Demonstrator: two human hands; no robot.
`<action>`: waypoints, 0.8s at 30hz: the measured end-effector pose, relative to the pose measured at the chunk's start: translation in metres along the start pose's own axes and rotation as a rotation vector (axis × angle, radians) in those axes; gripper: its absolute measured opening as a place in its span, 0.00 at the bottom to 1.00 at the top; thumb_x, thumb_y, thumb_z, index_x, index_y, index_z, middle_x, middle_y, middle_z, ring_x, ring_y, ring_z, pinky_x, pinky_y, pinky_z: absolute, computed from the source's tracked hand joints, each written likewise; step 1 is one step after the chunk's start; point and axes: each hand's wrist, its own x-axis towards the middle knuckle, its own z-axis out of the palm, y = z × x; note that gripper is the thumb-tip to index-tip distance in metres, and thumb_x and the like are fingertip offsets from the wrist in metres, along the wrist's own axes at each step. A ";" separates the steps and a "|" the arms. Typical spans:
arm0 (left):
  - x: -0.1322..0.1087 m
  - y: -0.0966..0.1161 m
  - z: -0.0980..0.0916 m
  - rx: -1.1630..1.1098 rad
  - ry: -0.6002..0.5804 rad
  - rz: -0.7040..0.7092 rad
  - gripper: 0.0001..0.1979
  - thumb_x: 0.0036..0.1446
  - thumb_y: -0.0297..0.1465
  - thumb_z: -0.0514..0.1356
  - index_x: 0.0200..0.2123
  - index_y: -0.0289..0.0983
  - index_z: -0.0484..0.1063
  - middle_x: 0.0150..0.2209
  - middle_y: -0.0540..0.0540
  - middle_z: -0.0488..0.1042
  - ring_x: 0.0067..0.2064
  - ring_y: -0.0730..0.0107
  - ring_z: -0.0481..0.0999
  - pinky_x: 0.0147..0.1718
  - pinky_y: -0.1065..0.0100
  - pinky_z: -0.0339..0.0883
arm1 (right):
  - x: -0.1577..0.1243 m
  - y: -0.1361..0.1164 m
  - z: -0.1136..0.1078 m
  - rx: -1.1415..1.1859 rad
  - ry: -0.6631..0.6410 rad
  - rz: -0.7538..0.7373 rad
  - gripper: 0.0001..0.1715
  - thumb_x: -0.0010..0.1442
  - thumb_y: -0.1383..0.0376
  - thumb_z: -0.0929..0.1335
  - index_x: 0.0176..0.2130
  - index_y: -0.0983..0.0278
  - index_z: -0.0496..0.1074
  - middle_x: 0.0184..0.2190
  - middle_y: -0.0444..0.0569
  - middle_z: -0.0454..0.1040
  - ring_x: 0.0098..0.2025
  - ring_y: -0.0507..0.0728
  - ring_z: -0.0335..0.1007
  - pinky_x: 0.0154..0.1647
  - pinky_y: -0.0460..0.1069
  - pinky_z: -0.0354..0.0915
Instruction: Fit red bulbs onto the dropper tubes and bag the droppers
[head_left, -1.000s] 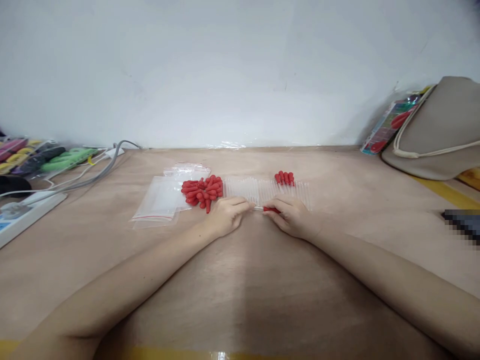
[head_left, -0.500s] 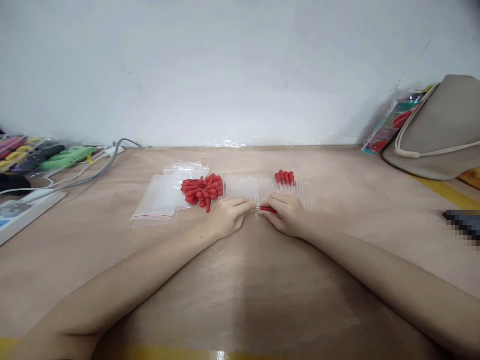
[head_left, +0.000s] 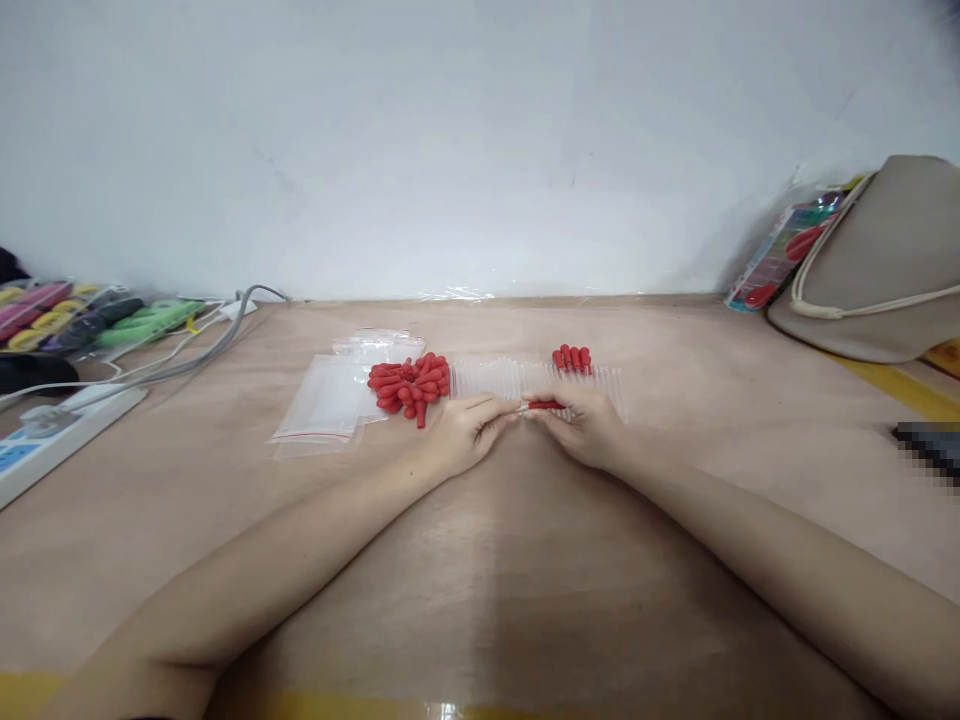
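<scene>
My right hand (head_left: 589,432) is closed around a red rubber dropper bulb (head_left: 543,405), its open end facing left. Pinched in my left hand (head_left: 469,432) is a clear glass dropper tube (head_left: 523,408), mostly hidden by the fingers; its end meets the bulb's mouth. Just beyond the hands lies a row of clear glass tubes (head_left: 486,378). Several tubes on the right of the row carry red bulbs (head_left: 572,359) at their far ends. A pile of loose red bulbs (head_left: 407,385) sits left of the row, partly over flat clear zip bags (head_left: 319,400).
On the left are a white power strip (head_left: 75,440), a grey cable (head_left: 202,350) and colourful wrapped packs (head_left: 150,322). A beige bag (head_left: 877,270) and a clear package (head_left: 780,250) lean at the right by the wall. A dark pixelated object (head_left: 930,450) lies at the right edge.
Both hands have drawn slightly closer, and the bulb has risen a little between my right fingers, showing more of itself. The whole view has shifted slightly.
</scene>
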 end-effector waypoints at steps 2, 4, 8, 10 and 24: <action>0.002 0.003 0.003 -0.053 0.076 -0.017 0.08 0.58 0.28 0.55 0.41 0.34 0.72 0.33 0.45 0.76 0.31 0.74 0.75 0.31 0.73 0.69 | 0.002 -0.002 0.001 0.151 0.091 0.105 0.10 0.55 0.61 0.67 0.37 0.61 0.66 0.32 0.47 0.72 0.33 0.53 0.70 0.35 0.49 0.66; 0.003 0.004 0.004 -0.063 0.096 -0.007 0.09 0.58 0.28 0.56 0.42 0.35 0.71 0.33 0.45 0.76 0.31 0.74 0.75 0.31 0.73 0.69 | 0.007 -0.005 0.002 0.295 0.146 0.176 0.13 0.51 0.59 0.69 0.34 0.62 0.64 0.31 0.45 0.70 0.33 0.52 0.69 0.35 0.49 0.66; 0.004 0.003 0.002 -0.019 0.113 0.020 0.14 0.56 0.30 0.57 0.47 0.36 0.68 0.37 0.44 0.76 0.38 0.70 0.74 0.39 0.66 0.69 | 0.030 0.000 -0.012 0.492 0.267 0.365 0.15 0.50 0.56 0.69 0.35 0.62 0.65 0.26 0.42 0.67 0.30 0.50 0.68 0.33 0.48 0.67; 0.004 0.002 0.000 0.000 0.137 0.012 0.16 0.56 0.30 0.58 0.48 0.37 0.66 0.38 0.44 0.75 0.40 0.68 0.73 0.41 0.63 0.67 | 0.044 0.010 -0.029 0.508 0.369 0.494 0.17 0.50 0.58 0.69 0.38 0.61 0.64 0.25 0.40 0.67 0.27 0.49 0.67 0.30 0.47 0.66; 0.004 0.001 0.001 0.013 0.082 -0.025 0.05 0.55 0.27 0.56 0.34 0.36 0.72 0.31 0.46 0.74 0.33 0.70 0.72 0.35 0.67 0.66 | 0.062 0.081 -0.044 -0.393 0.084 0.723 0.13 0.48 0.58 0.69 0.32 0.64 0.73 0.24 0.45 0.70 0.28 0.52 0.66 0.33 0.48 0.61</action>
